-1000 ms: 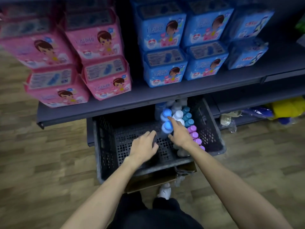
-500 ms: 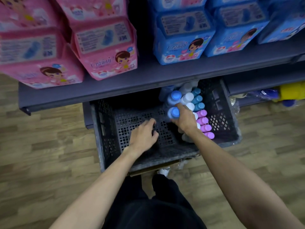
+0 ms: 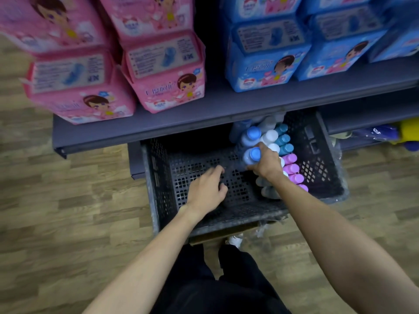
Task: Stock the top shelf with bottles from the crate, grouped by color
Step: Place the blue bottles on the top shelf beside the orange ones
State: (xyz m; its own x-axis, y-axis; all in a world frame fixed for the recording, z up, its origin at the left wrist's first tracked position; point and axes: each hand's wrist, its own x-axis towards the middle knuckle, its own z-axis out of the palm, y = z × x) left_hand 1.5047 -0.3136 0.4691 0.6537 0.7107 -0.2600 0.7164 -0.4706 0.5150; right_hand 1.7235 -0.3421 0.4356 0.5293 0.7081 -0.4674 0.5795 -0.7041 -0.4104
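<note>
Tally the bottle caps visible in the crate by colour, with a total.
Blue caps: 2
White caps: 2 clearly; more are hidden by the right hand
Teal caps: 3
Pink caps: 4
Total: 11 visible caps in the crate

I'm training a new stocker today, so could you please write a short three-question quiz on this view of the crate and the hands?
1. True or false: the right hand is closed around a blue-capped bottle in the crate.
2. Which cap colour fills the row of bottles nearest the crate's right wall at the near end? A) yellow B) pink C) black
3. Fill in: the left hand holds ____ and hovers over the bare part of the crate floor.

Key
1. True; the fingers wrap its neck just below the cap.
2. B; the pink-capped bottles sit there, with the teal-capped bottles beyond them.
3. Nothing; its fingers are loosely curled.
</note>
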